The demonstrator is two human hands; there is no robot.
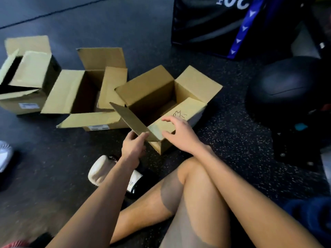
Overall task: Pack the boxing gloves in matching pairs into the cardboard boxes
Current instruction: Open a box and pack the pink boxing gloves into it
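Head view. White-and-black boxing glove (99, 171) lies on the floor beneath the left forearm, near the nearest cardboard box (162, 147), whose cavity appears empty. The glove is probably light, bulky and soft-padded, best taken at the firmer cuff. Left hand (133, 146) pinches the near flap (130, 119); right hand (179, 133) hovers over the adjoining flap, fingers loosely spread, grasping nothing. Second box (60, 90) and third box (30, 72) stand open to the left. Speckled rubber floor (223, 140) and medicine ball (286, 86) suggest a gym.
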